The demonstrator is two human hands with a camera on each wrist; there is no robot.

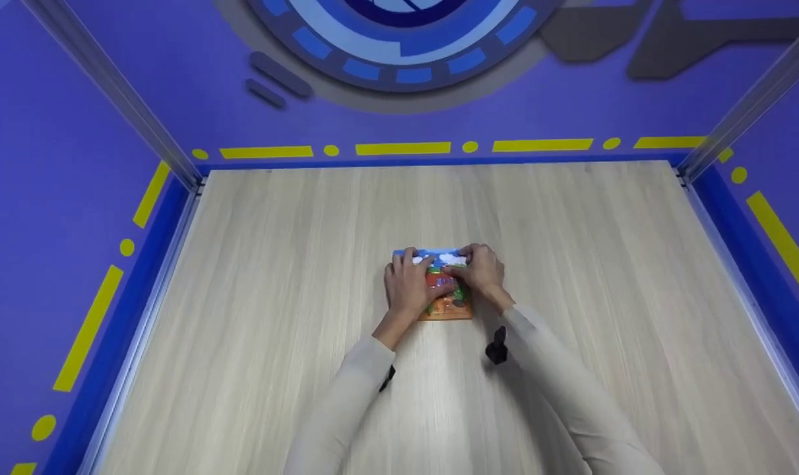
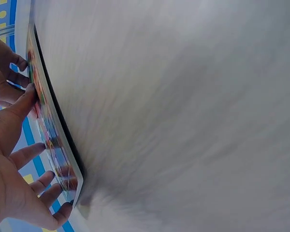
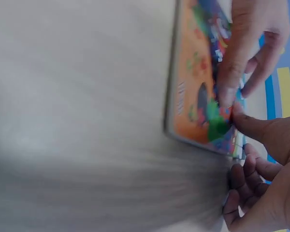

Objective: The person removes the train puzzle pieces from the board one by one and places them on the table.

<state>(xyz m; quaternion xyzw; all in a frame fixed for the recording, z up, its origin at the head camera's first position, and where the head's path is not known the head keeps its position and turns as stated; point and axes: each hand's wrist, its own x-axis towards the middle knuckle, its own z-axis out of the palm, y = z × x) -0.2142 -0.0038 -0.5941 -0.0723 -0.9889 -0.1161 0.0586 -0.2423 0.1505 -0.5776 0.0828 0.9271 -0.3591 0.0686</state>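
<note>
A thin rectangular picture board [image 1: 447, 314] with rounded corners lies flat on the table. Its cartoon picture runs from blue sky with white clouds to an orange bottom, with red and green shapes between. My left hand [image 1: 407, 285] rests spread over the board's left part, thumb pointing inward and fingertips toward the far edge. At the right side, my right hand [image 1: 486, 269] grips the board's edge, its thumb [image 3: 251, 126] on the printed face and the other fingers curled by the edge. Both hands cover parts of the picture.
A pale wood-grain table [image 1: 274, 277] surrounds the board. Blue panels with yellow markings [image 1: 402, 149] stand at its back and sides, joined by metal corner posts [image 1: 119, 86]. A black wrist device [image 1: 497, 348] hangs under the right forearm.
</note>
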